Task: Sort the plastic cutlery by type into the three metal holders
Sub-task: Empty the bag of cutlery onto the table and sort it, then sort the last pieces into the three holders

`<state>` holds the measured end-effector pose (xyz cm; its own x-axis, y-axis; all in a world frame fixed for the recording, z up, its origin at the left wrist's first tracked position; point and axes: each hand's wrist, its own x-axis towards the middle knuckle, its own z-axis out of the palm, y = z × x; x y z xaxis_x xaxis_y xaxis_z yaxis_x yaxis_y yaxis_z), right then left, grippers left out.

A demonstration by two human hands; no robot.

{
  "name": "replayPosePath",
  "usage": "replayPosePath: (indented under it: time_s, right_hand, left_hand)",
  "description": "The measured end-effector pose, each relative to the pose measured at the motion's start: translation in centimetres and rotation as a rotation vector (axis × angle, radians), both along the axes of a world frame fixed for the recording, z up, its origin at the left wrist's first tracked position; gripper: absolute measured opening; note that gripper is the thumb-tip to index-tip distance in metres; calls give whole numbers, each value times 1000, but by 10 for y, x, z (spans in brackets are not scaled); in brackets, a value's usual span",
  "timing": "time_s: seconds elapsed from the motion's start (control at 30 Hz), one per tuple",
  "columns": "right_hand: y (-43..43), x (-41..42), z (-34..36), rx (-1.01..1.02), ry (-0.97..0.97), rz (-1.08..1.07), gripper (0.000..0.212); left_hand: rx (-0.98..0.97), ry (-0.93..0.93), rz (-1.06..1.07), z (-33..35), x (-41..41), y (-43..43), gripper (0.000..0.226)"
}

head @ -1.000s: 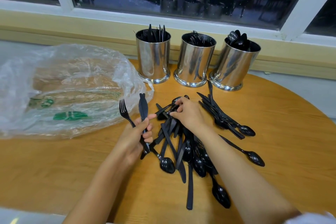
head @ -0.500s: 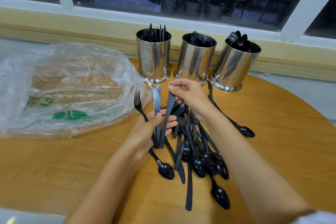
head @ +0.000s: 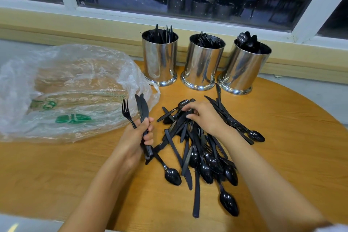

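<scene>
Three shiny metal cylinders stand upright in a row: the middle holder [head: 203, 62] has black forks with tines up, the knife holder [head: 160, 58] is just left of it, and the spoon holder [head: 244, 68] just right. In front of the middle holder lies a criss-crossed heap [head: 197, 147] of black plastic cutlery. Left of that, the left hand [head: 135, 137] grips two knives [head: 142, 108] and a fork [head: 125, 109] upright.

Both bare forearms reach up from the bottom edge toward mid-frame. The left hand [head: 134, 137], left of centre, stands upright, with fingers and thumb wrapped round two knives [head: 142, 111] and a fork [head: 125, 108]. The right hand [head: 206, 117], at centre, lies palm down, its fingers [head: 190, 108] bent onto the cutlery pile [head: 197, 152]; whether they pinch anything is hidden.
</scene>
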<state>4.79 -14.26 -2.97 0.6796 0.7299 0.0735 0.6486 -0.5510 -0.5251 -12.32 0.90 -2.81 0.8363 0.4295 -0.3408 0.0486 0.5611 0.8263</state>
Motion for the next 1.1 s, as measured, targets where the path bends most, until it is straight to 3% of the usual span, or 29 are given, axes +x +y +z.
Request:
replayPosePath:
  time_s: [0.43,0.53,0.6,0.7,0.83,1.0,1.1]
  right_hand:
    - [0,24,-4,-257,-190,131,21]
    - [-6,29,-2,-211,-165,113,9]
    - [-12,35,6,-118,-68,79,12]
    - [-21,35,33,166,133,19,15]
    - [-26,22,70,464,236,-10,6]
    - [-6,-6,84,231,430,163,9]
    - [15,-16,68,281,358,121,7]
  left_hand:
    - [-12,35,6,-4,-1,-1,19]
    - [-18,39,2,-3,-1,-2,20]
    - [-15,36,-1,-2,-1,-2,20]
    - [18,45,27,2,0,-2,22]
    - [52,27,67,9,5,-6,24]
    - [127,32,-100,15,10,-23,25]
    - [138,26,-209,18,7,-33,25]
